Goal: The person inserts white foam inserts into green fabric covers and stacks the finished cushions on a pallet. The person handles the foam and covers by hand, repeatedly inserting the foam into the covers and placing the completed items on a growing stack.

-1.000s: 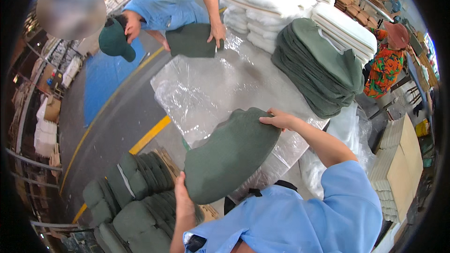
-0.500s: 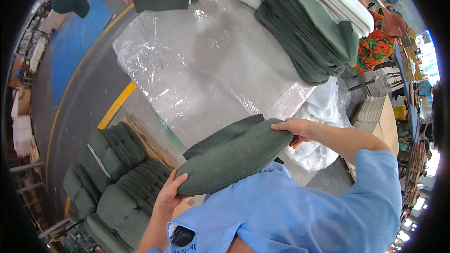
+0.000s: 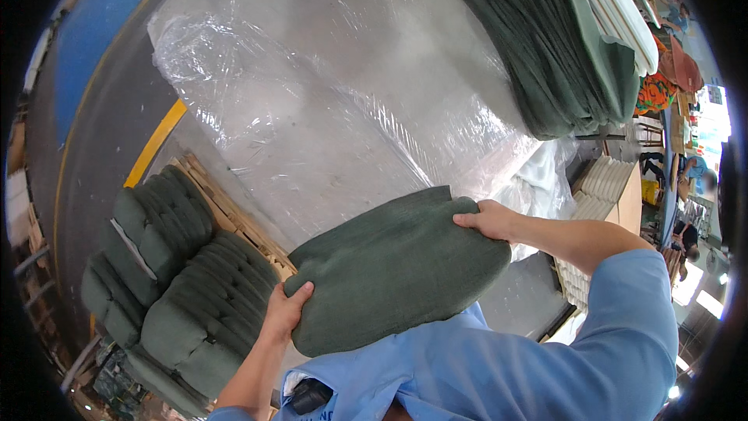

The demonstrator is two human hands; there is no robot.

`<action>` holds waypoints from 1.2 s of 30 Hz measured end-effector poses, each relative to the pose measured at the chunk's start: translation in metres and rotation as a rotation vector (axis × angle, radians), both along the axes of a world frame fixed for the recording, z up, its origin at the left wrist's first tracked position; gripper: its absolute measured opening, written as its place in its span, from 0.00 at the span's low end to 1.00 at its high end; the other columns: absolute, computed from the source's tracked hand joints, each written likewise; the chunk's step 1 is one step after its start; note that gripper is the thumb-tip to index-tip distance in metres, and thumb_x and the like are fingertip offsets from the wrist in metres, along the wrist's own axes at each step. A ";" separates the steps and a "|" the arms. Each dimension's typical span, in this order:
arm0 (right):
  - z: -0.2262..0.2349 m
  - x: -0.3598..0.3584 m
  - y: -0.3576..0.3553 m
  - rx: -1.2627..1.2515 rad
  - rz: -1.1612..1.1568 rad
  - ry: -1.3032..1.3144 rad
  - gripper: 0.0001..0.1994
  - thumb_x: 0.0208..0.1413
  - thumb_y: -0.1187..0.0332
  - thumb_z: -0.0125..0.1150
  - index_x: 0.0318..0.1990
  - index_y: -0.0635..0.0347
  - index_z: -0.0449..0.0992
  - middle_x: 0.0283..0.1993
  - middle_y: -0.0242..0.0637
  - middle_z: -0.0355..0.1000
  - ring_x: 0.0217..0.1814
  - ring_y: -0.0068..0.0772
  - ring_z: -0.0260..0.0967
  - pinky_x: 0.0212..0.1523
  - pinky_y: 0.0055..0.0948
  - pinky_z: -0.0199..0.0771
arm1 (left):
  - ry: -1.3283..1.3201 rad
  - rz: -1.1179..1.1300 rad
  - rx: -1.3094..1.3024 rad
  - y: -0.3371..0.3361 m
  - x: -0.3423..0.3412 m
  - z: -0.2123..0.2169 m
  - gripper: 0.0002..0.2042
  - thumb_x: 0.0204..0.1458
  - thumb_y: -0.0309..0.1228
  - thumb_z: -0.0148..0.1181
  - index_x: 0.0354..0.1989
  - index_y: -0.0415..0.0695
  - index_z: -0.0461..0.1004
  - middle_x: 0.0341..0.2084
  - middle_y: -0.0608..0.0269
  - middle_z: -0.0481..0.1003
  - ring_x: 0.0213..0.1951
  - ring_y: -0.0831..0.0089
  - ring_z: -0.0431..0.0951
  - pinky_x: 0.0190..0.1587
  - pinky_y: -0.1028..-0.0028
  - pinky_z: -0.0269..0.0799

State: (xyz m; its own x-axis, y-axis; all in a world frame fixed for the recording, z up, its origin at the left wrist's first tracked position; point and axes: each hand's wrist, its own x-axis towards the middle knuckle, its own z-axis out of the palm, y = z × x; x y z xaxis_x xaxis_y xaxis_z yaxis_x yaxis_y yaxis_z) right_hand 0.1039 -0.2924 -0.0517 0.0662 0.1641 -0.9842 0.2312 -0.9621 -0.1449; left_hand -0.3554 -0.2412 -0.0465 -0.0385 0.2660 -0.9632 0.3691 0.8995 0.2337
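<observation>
Stretched between my two hands is a dark green fabric cushion cover (image 3: 401,277), rounded along its near edge, with a straighter flap along its far side. My left hand (image 3: 290,308) grips its left end, thumb on top and fingers underneath. At the opposite end my right hand (image 3: 489,222) pinches the upper right corner, its fingers mostly hidden below the fabric. The cover is held in front of my body, near the closest corner of a plastic-wrapped surface (image 3: 312,132).
Stacked green covers (image 3: 545,47) lie at the far right of the wrapped surface, beside white foam pads (image 3: 623,15). Rows of green cushions (image 3: 210,296) stand at lower left by a wooden pallet edge (image 3: 234,214). Light curved boards (image 3: 600,210) are stacked at right. People are farther right.
The cover has tilted so more of its broad face shows, with both hands still on it. My view has shifted; the other person's hands at the far side are out of sight.
</observation>
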 end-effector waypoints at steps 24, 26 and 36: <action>-0.024 -0.034 0.067 0.484 0.744 -0.541 0.30 0.61 0.43 0.65 0.55 0.63 0.82 0.57 0.58 0.78 0.65 0.55 0.74 0.63 0.48 0.74 | 0.162 -0.987 1.186 0.060 0.071 -0.036 0.29 0.57 0.51 0.68 0.58 0.40 0.77 0.51 0.44 0.75 0.56 0.45 0.74 0.60 0.53 0.71; -0.044 -0.024 0.062 0.613 0.620 -0.484 0.23 0.61 0.48 0.66 0.51 0.59 0.83 0.55 0.53 0.79 0.63 0.54 0.75 0.61 0.49 0.75 | 0.050 -1.033 1.189 0.072 0.111 -0.043 0.30 0.56 0.52 0.68 0.60 0.44 0.77 0.51 0.45 0.75 0.58 0.45 0.73 0.61 0.54 0.70; -0.029 -0.026 0.047 0.819 0.596 -0.546 0.13 0.64 0.61 0.62 0.52 0.53 0.79 0.51 0.46 0.81 0.58 0.56 0.77 0.53 0.50 0.77 | -0.209 -1.306 0.750 0.120 0.146 -0.049 0.24 0.58 0.51 0.66 0.46 0.38 0.83 0.39 0.42 0.83 0.44 0.47 0.83 0.50 0.56 0.76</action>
State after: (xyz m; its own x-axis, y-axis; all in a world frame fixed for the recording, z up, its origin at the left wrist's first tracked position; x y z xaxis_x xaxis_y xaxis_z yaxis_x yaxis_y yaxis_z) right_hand 0.0776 -0.2452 -0.0811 0.1478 0.8897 -0.4320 0.8424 -0.3421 -0.4164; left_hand -0.2094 -0.1208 -0.0954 0.7201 0.4202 -0.5522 0.6914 -0.3684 0.6215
